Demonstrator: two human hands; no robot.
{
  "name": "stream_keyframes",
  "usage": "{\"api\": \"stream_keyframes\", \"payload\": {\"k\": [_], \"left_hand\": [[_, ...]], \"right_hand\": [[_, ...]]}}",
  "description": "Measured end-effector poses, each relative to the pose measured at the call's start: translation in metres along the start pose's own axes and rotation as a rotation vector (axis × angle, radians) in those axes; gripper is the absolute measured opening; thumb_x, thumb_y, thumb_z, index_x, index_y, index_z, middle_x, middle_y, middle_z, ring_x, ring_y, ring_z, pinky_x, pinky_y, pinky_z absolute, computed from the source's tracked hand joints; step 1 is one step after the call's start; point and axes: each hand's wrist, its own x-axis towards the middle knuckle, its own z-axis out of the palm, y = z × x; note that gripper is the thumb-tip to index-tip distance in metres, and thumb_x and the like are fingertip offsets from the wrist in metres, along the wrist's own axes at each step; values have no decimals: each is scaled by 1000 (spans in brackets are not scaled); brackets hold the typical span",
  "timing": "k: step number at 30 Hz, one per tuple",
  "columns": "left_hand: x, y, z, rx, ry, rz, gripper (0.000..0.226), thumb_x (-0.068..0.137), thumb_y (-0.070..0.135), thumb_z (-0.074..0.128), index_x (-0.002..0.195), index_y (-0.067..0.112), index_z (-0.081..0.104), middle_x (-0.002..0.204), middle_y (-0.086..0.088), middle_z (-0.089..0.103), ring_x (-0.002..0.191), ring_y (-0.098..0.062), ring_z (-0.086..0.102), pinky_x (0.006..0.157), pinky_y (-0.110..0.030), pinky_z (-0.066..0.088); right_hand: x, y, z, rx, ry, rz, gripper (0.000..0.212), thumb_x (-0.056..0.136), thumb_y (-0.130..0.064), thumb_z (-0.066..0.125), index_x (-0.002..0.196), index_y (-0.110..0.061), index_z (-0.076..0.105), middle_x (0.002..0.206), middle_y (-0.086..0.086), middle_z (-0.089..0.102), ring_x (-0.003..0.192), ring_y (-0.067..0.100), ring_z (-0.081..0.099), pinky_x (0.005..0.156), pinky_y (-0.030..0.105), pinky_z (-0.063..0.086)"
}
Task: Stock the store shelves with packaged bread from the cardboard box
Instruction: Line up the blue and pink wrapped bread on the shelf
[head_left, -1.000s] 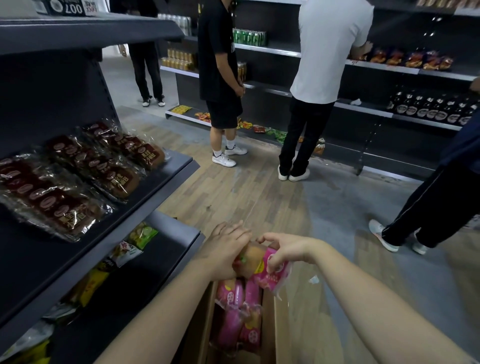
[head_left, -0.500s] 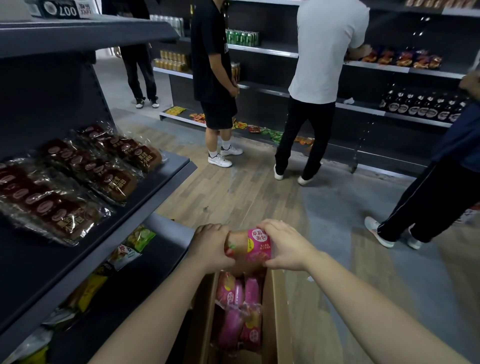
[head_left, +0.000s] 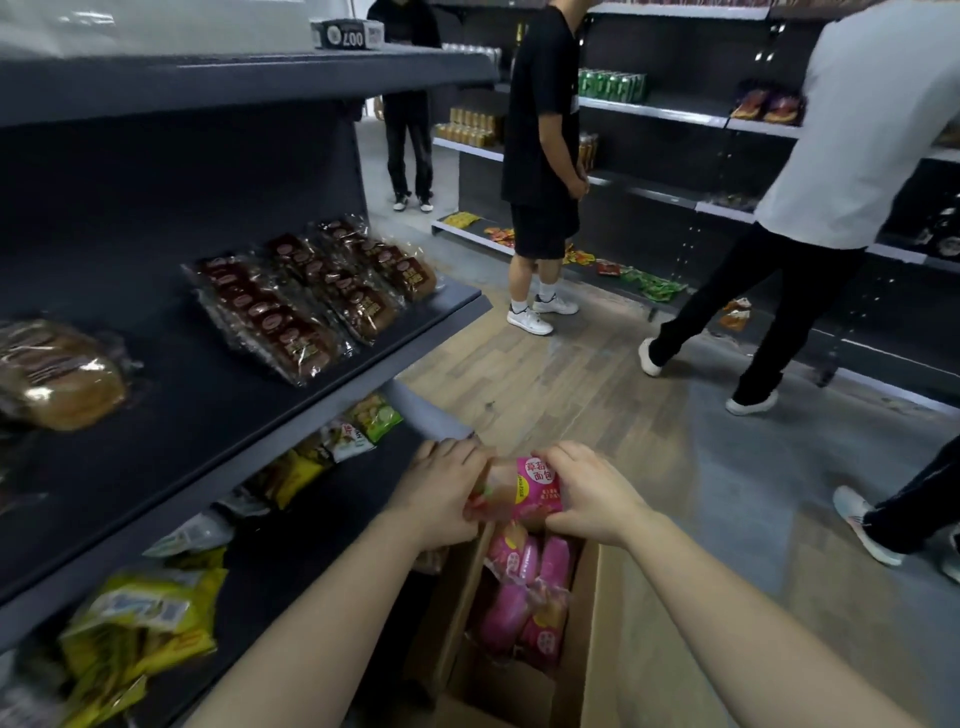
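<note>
1. Bread in a pink wrapper (head_left: 530, 491), one pack, is gripped from both sides: the left hand (head_left: 444, 488) clasps its left end and the right hand (head_left: 587, 491) clasps its right end, fingers curled over the top edge.
2. It sits in the air just above the open cardboard box (head_left: 592, 623), level with the edge of the lower shelf.
3. Inside the box lie more pink packs (head_left: 524, 597); I count about four, though they overlap and the tally is uncertain.
4. On the left, the middle shelf (head_left: 291, 410) carries three dark brown packs of bread (head_left: 311, 299) laid side by side, and one lighter loaf (head_left: 57, 371) well apart from them at the far left.
5. The lower shelf (head_left: 332, 525) holds yellow and green packets (head_left: 140, 618) in a loose row; too jumbled to count.
6. Four other people are in view: one in a black shirt and shorts (head_left: 543, 156), one in a white shirt (head_left: 852, 145), one in dark clothes farther back (head_left: 408, 119), and one at the right edge, seen only as legs and shoes (head_left: 893, 525).
</note>
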Motion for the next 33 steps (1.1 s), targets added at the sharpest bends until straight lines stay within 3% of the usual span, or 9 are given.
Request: {"api": "stream_keyframes", "payload": {"k": [9, 20, 33], "left_hand": [[-108, 18, -8, 104, 59, -267, 89, 79, 40, 67, 153, 23, 20, 146, 1, 35, 135, -23, 31, 107, -39, 21], [-243, -3, -16, 166, 108, -565, 90, 78, 34, 67, 154, 23, 18, 151, 0, 31, 139, -22, 28, 109, -40, 17], [-379, -37, -31, 187, 156, -842, 86, 78, 33, 67, 152, 22, 23, 150, -1, 34, 136, -25, 31, 105, -42, 18]], "right_hand": [[-25, -69, 21, 25, 14, -184, 80, 62, -40, 65, 136, -17, 45, 127, 3, 48, 119, 25, 47, 99, 36, 41], [-27, -183, 38, -37, -91, -499, 87, 70, -38, 73, 146, -20, 35, 148, 4, 37, 139, 20, 31, 112, 26, 25], [-25, -324, 71, -18, -144, -761, 85, 73, -37, 75, 146, -20, 36, 145, 2, 40, 134, 22, 38, 107, 33, 36]]}}
